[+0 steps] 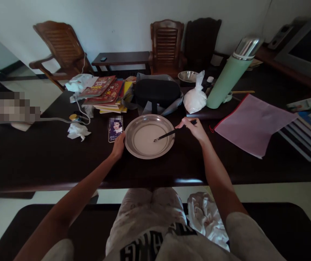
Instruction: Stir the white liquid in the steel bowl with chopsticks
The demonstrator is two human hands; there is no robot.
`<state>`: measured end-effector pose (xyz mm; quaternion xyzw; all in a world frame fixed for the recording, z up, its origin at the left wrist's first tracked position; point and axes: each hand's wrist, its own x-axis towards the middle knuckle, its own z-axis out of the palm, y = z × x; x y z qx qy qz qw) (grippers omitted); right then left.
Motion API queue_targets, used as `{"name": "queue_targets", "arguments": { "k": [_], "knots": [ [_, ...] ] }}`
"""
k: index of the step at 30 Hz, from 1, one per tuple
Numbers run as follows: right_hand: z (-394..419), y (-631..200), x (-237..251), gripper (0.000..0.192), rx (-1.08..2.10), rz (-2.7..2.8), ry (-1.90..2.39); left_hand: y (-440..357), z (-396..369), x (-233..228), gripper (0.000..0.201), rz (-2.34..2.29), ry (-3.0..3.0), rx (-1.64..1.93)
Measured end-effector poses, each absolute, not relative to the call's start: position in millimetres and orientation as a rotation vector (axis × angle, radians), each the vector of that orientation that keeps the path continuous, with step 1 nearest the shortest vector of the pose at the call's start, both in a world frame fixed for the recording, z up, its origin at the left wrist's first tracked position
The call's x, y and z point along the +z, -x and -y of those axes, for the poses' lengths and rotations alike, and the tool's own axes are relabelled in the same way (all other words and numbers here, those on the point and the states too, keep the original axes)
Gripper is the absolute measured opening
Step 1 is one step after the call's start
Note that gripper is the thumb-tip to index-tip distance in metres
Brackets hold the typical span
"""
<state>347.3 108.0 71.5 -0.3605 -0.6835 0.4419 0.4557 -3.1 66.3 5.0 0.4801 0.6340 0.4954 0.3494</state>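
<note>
A round metal plate [133,145] with a pale layer in it sits on the dark table [49,159] in front of me. My left hand [118,145] grips the plate's left rim. My right hand [193,127] holds dark chopsticks [168,134] whose tips rest in the middle of the plate. A phone [115,129] with a lit screen lies just left of the plate, touching my left fingers.
Behind the plate are a black pouch [156,92], a stack of books [108,95], a white plastic bag [196,97], a green thermos [228,78] and a small metal bowl [187,76]. A pink folder [253,123] and more books [307,130] lie right. Crumpled tissue [78,131] lies left.
</note>
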Motion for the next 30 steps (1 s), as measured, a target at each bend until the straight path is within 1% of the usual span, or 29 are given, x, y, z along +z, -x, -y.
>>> {"name": "queue_targets", "arguments": {
  "k": [5,10,13,16,19,21,25,30],
  "knots": [
    [-104.2,-344.2,72.7,0.046,1.17,1.804,0.858,-1.0,-70.5,1.9,0.045,-1.571,-1.345,1.319],
    [-105.5,-347.5,72.6,0.044,1.083,1.698,0.901,1.3,-64.7,8.8,0.049,-1.527,-1.512,1.25],
    [-104.5,-350.7,73.0,0.046,1.124,1.688,0.889,4.6,-64.2,9.4,0.054,-1.535,-1.539,1.197],
    [-103.6,-347.2,71.7,0.043,1.167,1.784,0.854,9.4,-64.0,5.1,0.061,-1.545,-1.555,1.167],
    [-104.1,-346.3,72.2,0.04,1.066,1.835,0.873,14.8,-62.7,0.0,0.068,-1.567,-1.586,1.138],
    [-104.3,-350.8,74.7,0.04,1.006,1.765,0.914,17.3,-61.2,-1.7,0.07,-1.597,-1.61,1.121],
    [-102.6,-358.4,78.8,0.044,1.033,1.661,0.93,17.5,-57.3,-0.1,0.067,-1.655,-1.685,1.118],
    [-102.5,-347.3,75.0,0.041,1.173,1.836,0.885,13.5,-52.9,4.2,0.059,-1.731,-1.773,1.148]
  ]
}}
